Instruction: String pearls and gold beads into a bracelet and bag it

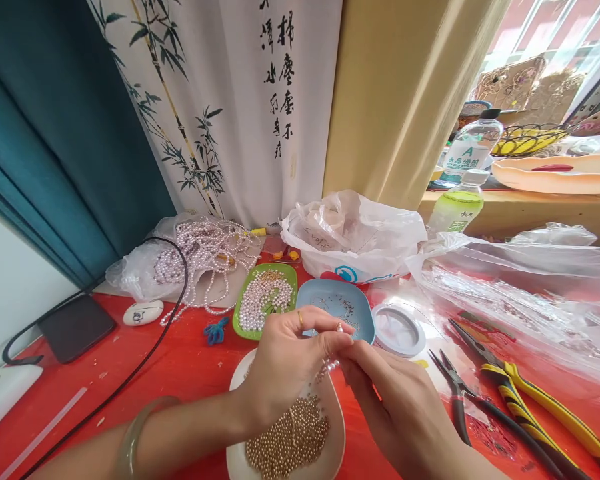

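My left hand (287,363) and my right hand (397,407) meet fingertip to fingertip above a white dish (337,450) of small gold beads (290,440). The left thumb and forefinger pinch a small pearl bead (339,327), and a short beaded strand (330,365) hangs below the fingers. The right fingers close on the same small piece. A ring sits on a left finger and a pale bangle (137,433) on the left wrist. Behind the hands stand a blue dish (337,303) with small metal parts and a green tray (265,297) of white pearls.
Two pliers lie at right, one black-handled (460,400), one yellow-and-black (525,400). A round clear lid (399,329), plastic bags (355,233), a heap of pearl strands (205,257), bottles (457,203), a dark phone (75,327) and a black cable (130,373) lie on the red table.
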Available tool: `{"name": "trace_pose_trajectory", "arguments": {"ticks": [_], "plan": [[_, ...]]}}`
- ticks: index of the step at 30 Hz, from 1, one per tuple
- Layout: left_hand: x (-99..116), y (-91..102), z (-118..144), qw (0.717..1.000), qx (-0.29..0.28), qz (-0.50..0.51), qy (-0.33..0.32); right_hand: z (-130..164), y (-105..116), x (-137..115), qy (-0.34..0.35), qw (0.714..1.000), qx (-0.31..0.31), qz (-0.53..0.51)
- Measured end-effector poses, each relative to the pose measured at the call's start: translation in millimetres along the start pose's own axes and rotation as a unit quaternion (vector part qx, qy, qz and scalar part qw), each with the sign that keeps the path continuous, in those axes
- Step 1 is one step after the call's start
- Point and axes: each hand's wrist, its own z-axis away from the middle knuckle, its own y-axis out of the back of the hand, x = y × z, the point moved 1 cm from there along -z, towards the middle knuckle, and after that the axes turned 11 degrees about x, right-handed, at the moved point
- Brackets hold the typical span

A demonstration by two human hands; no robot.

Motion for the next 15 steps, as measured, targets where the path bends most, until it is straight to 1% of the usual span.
{"name": "trace_pose_trajectory", "arguments": {"ticks": [3,7,9,11,15], "plan": [[1.2,-0.4,0.5,1.000,0.005,0.004,0.001,2.2,-1.2,4.5,0.031,1.000,0.004,0.002],[3.7,-0.9,1.3,1.000,0.002,0.005,-0.009,5.6,-2.6,7.6,0.086,0.995,0.005,0.041],[5.0,-0.7,1.6,1.000,-0.001,0.008,-0.013,6.2,-2.8,6.7,0.095,0.994,0.011,0.046],[5.6,0.0,1.1,1.000,-0.008,0.013,-0.003,5.5,-2.7,4.6,0.079,0.996,0.014,0.035],[4.8,2.1,-3.6,0.997,-0.038,0.042,0.047,2.6,-0.7,0.5,0.012,1.000,0.023,-0.018]]}}
